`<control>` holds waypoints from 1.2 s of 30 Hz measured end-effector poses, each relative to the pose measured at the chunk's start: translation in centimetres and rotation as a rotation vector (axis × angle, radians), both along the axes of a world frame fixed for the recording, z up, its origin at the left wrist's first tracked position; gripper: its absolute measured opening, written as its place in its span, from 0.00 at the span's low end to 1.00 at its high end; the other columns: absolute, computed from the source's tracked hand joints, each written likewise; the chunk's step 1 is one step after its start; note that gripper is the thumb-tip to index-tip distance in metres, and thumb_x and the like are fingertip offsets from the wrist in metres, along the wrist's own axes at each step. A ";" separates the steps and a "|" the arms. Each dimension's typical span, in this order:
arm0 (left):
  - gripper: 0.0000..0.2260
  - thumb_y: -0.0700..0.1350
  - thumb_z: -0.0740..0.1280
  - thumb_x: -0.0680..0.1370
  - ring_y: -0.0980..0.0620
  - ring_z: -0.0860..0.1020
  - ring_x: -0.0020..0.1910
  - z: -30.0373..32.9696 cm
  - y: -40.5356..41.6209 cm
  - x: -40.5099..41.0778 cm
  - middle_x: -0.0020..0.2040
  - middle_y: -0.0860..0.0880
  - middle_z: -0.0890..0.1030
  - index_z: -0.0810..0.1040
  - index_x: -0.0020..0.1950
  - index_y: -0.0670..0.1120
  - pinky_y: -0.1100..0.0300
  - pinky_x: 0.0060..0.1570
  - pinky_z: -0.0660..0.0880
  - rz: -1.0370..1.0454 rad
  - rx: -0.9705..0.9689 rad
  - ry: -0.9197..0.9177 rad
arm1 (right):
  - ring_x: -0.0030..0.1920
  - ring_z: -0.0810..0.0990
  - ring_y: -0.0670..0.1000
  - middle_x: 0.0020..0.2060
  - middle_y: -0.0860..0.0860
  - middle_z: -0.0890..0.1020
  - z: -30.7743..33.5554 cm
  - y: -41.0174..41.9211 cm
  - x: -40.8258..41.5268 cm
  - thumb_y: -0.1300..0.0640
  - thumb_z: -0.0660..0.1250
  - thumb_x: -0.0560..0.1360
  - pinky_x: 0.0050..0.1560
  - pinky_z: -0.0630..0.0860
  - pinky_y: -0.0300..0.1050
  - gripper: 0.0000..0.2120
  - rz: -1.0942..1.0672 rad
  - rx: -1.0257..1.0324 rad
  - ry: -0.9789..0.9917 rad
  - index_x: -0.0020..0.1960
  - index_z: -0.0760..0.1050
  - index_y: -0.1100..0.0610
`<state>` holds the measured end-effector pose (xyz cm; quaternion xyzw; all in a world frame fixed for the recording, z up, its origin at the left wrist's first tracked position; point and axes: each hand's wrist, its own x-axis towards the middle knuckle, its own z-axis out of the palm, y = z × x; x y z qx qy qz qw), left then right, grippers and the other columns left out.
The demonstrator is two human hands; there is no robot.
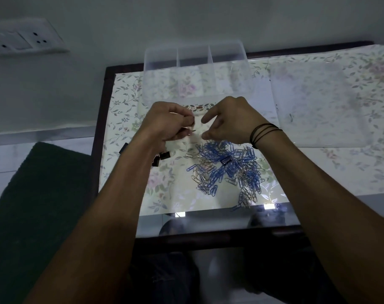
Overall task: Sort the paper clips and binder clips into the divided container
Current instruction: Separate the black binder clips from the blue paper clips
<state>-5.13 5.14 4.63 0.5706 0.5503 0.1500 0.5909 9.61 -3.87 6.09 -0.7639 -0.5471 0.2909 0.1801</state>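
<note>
- Both hands hover over the desk between the clear divided container and the pile of paper clips.
- Left hand has its fingers curled and pinched on a small item; what it is cannot be told, as it is too small and partly hidden.
- Right hand is loosely spread, index finger and thumb apart, holding nothing visible; dark bands circle its wrist.
- Blue and silver paper clips lie tangled on the flowered desk cover, just near the right hand.
- One binder clip sits on the pile.
- Black binder clips lie beside the left forearm.
- Container stands at the desk's far edge, its compartments looking bare.
</note>
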 end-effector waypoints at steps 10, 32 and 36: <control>0.05 0.37 0.79 0.69 0.47 0.86 0.37 -0.9 2.9 -7.4 0.38 0.43 0.86 0.86 0.40 0.44 0.59 0.36 0.79 -0.126 0.182 0.508 | 0.43 0.84 0.51 0.38 0.52 0.85 -0.7 0.5 -0.8 0.53 0.79 0.66 0.53 0.82 0.48 0.10 0.151 -0.085 -0.127 0.47 0.87 0.53; 0.08 0.50 0.79 0.68 0.50 0.82 0.46 -2.1 -2.9 2.6 0.43 0.51 0.82 0.84 0.45 0.52 0.58 0.49 0.78 -0.647 0.557 0.491 | 0.40 0.82 0.49 0.35 0.46 0.81 -3.0 -2.6 1.7 0.53 0.82 0.60 0.43 0.80 0.43 0.15 0.340 -0.195 -0.256 0.45 0.85 0.51; 0.10 0.50 0.79 0.69 0.51 0.82 0.45 -2.2 -3.0 2.9 0.42 0.51 0.82 0.86 0.48 0.51 0.57 0.49 0.79 -0.658 0.596 0.502 | 0.40 0.82 0.49 0.34 0.47 0.82 -3.4 -2.4 1.5 0.54 0.82 0.62 0.42 0.79 0.43 0.13 0.322 -0.248 -0.240 0.45 0.85 0.54</control>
